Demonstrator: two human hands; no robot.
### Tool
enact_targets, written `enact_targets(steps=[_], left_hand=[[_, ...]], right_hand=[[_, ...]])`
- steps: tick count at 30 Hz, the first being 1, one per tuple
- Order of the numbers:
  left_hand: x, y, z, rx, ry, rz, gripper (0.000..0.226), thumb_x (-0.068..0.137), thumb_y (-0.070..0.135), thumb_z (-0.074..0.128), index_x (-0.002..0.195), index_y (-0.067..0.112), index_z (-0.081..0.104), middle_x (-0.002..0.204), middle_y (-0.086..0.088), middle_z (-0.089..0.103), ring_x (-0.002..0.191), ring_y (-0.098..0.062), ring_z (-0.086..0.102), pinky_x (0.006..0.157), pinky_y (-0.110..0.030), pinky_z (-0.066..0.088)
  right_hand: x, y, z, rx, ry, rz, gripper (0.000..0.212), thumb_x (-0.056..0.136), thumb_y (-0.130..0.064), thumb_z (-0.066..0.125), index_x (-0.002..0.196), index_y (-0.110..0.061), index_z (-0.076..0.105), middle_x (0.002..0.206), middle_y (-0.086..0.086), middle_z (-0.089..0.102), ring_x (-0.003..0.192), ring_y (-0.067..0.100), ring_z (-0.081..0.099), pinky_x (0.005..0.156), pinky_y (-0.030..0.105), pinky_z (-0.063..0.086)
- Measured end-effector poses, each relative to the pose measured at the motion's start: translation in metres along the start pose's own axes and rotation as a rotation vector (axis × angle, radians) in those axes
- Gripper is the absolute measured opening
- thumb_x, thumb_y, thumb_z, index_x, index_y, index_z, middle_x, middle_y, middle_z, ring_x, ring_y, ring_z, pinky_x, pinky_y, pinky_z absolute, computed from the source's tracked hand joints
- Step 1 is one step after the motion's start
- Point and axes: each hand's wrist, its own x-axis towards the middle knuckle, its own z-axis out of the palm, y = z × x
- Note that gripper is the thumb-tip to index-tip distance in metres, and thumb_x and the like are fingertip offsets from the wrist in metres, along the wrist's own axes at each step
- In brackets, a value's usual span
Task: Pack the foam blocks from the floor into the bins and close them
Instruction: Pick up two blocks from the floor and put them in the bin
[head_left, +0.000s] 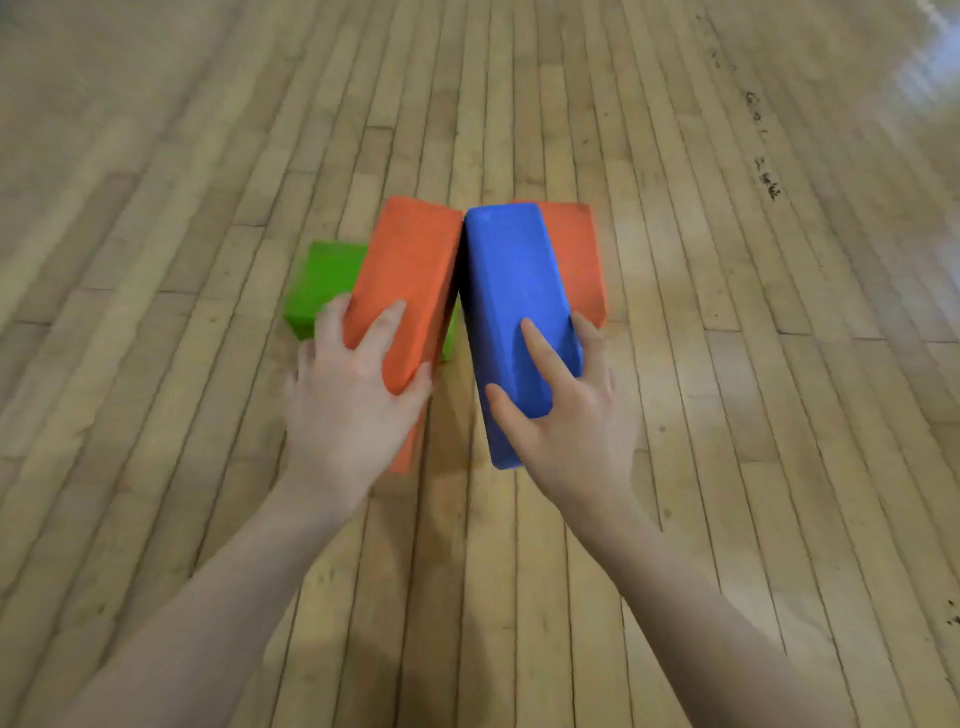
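At the near ends of two blocks, both grips wrapped. Left hand (345, 400) curled round the near end of the orange foam block (405, 280) — thumb along the inner edge, fingers over the top face and outer side. Right hand (566, 410) clamped on the near end of the blue foam block (511, 306), index finger laid flat on top, thumb on the inner side, remaining fingers hidden behind the outer side. Long axes of both blocks running away from the wrists toward the far floor, far ends meeting at an edge, near ends splayed apart in a narrow V. Each block apparently tilted up off the wooden floor (727, 364) at the held end (hard to tell whether the far ends rest on anything).

Just beyond and left, partly under the orange block, a green foam block (324, 280) flat on the boards. Behind the blue one, a second orange block (576, 260), touching or nearly so — cannot tell which.

No bin in view, so destination unknown from here. Probably mid-pickup of a pair, with two blocks left to gather. Plenty of bare floor on every side; lifting straight up and back toward the body looks free, only the lower blocks close enough to nudge.
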Motion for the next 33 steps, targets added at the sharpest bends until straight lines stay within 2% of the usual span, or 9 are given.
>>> enact_targets(steps=[5,9,12,17,20,23,28,33], left_hand=[[-0.001,-0.049,-0.093,0.111,0.217,-0.155,0.057,0.076,0.042,0.068,0.13,0.03,0.054,0.138,-0.01,0.042,0.116,-0.034,0.05,0.087,-0.049,0.047],[-0.034,-0.098,-0.182,0.217,0.36,-0.3,0.057,0.077,0.041,0.067,0.131,0.03,0.054,0.14,-0.01,0.042,0.119,-0.034,0.048,0.091,-0.048,0.045],[-0.077,-0.134,-0.242,0.372,0.429,-0.402,0.054,0.079,0.047,0.06,0.13,0.031,0.053,0.141,-0.008,0.041,0.115,-0.036,0.05,0.087,-0.05,0.045],[-0.139,-0.193,-0.319,0.496,0.54,-0.582,0.058,0.074,0.052,0.046,0.125,0.025,0.057,0.138,-0.016,0.044,0.107,-0.041,0.054,0.08,-0.049,0.048],[-0.169,-0.225,-0.357,0.534,0.562,-0.648,0.058,0.074,0.05,0.047,0.123,0.022,0.059,0.136,-0.018,0.044,0.106,-0.043,0.054,0.08,-0.051,0.05],[-0.191,-0.264,-0.39,0.556,0.569,-0.708,0.053,0.072,0.042,0.058,0.121,0.021,0.061,0.135,-0.02,0.047,0.104,-0.044,0.056,0.079,-0.051,0.047],[-0.211,-0.348,-0.44,0.721,0.525,-0.713,0.047,0.066,0.029,0.082,0.109,0.017,0.068,0.129,-0.022,0.055,0.094,-0.044,0.061,0.073,-0.047,0.048],[-0.193,-0.438,-0.479,0.762,0.484,-0.728,0.048,0.06,0.027,0.084,0.104,0.016,0.069,0.128,-0.022,0.056,0.093,-0.042,0.062,0.072,-0.046,0.048]], right_hand=[[0.016,-0.1,0.015,0.138,-0.065,-0.2,0.056,0.078,-0.05,0.065,0.131,-0.038,0.051,0.149,-0.001,0.033,0.124,0.023,0.045,0.073,0.037,0.052],[0.001,-0.191,0.027,0.259,-0.109,-0.412,0.055,0.074,-0.051,0.063,0.127,-0.037,0.056,0.146,0.001,0.039,0.117,0.024,0.052,0.065,0.032,0.049],[-0.027,-0.255,0.038,0.319,-0.171,-0.551,0.053,0.075,-0.05,0.064,0.126,-0.037,0.056,0.145,0.002,0.04,0.115,0.026,0.054,0.064,0.033,0.05],[-0.081,-0.354,0.06,0.423,-0.32,-0.689,0.054,0.078,-0.053,0.064,0.129,-0.041,0.05,0.149,-0.006,0.028,0.119,0.019,0.05,0.074,0.035,0.05],[-0.113,-0.41,0.073,0.459,-0.397,-0.75,0.054,0.077,-0.052,0.064,0.128,-0.04,0.051,0.146,-0.006,0.029,0.117,0.02,0.05,0.077,0.038,0.051],[-0.137,-0.461,0.092,0.487,-0.436,-0.795,0.053,0.076,-0.051,0.066,0.126,-0.038,0.054,0.145,-0.006,0.03,0.115,0.02,0.052,0.075,0.041,0.053],[-0.169,-0.552,0.14,0.551,-0.424,-0.803,0.051,0.074,-0.046,0.071,0.122,-0.036,0.059,0.142,-0.004,0.038,0.113,0.019,0.054,0.072,0.036,0.05],[-0.173,-0.639,0.192,0.512,-0.433,-0.812,0.052,0.077,-0.048,0.068,0.125,-0.033,0.057,0.146,-0.003,0.035,0.123,0.019,0.048,0.08,0.039,0.051]])
